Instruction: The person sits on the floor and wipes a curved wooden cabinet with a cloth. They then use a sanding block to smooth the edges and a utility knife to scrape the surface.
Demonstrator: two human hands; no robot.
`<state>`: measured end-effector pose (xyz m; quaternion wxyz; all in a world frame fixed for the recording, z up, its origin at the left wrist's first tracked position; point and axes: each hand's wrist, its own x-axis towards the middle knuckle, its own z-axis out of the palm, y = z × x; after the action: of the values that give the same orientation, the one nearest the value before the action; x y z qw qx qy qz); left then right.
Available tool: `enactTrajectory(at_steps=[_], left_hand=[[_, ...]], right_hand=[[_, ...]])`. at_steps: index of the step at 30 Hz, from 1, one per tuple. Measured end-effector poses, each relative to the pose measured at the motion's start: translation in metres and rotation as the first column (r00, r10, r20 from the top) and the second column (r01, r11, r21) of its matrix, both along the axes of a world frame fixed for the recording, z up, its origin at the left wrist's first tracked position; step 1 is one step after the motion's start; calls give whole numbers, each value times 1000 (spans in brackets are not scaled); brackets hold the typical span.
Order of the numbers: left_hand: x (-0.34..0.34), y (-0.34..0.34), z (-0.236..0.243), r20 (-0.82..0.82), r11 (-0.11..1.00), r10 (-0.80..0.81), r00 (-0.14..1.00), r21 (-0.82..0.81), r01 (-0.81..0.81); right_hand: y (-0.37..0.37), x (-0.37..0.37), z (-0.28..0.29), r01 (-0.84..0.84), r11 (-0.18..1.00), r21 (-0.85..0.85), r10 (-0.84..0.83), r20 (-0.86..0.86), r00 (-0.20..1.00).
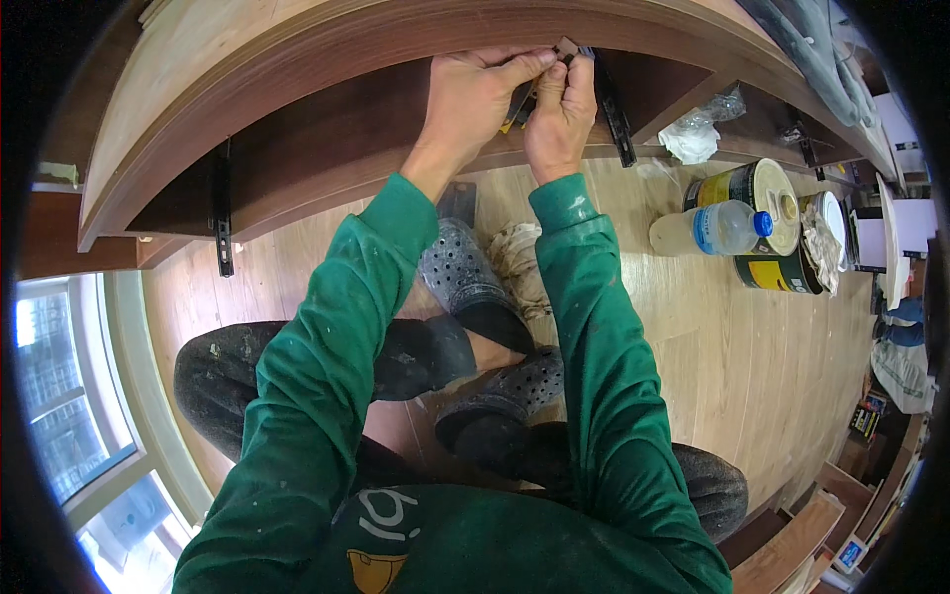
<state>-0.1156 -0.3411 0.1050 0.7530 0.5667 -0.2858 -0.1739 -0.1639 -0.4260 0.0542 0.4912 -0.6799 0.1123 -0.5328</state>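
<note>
My left hand [477, 97] and my right hand [560, 111] meet under the front edge of a brown wooden cabinet [327, 45]. Between their fingertips is a small flat brown piece [566, 48], pinched from both sides; its kind cannot be made out. Behind the hands, partly hidden by them, shows something black and yellow [513, 117] inside the open bay. A black metal drawer slide [616, 119] hangs just right of my right hand. Another drawer slide [223, 213] is fixed at the bay's left end.
At the right stand paint cans [772, 193], a water bottle [730, 228] and a cloth [821, 243]. White crumpled plastic [691, 137] lies in the cabinet's right bay. A rag [519, 262] lies by my clogs [460, 267] on the wood floor [712, 366]. A window [74, 386] is at the left.
</note>
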Motion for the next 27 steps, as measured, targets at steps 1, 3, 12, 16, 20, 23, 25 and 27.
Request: enactTrajectory(at_steps=[1, 3, 12, 16, 20, 23, 25, 27], left_hand=[[1, 0, -1, 3, 1000, 12, 1000, 10, -13], [2, 0, -3, 9, 999, 36, 999, 28, -37], [2, 7, 1, 50, 998, 61, 997, 10, -62], [2, 6, -2, 20, 998, 58, 998, 14, -58], [1, -5, -4, 19, 1000, 22, 1000, -2, -22], [0, -4, -2, -11, 1000, 21, 1000, 20, -21], [1, -3, -2, -17, 1000, 16, 1000, 4, -16], [1, -3, -3, -14, 999, 23, 1000, 39, -22]], right_hand=[[2, -3, 3, -7, 1000, 6, 7, -18, 1000], [3, -4, 6, -16, 1000, 2, 16, -31, 999], [4, 0, 7, -61, 998, -6, 61, -2, 998], [1, 2, -3, -23, 999, -43, 22, -21, 1000], [1, -2, 0, -30, 993, 113, 30, 1, 1000], [-1, -1, 2, -39, 998, 46, 37, 52, 998], [-2, 0, -1, -36, 999, 23, 34, 57, 998], [-1, 0, -1, -41, 999, 27, 40, 46, 998]])
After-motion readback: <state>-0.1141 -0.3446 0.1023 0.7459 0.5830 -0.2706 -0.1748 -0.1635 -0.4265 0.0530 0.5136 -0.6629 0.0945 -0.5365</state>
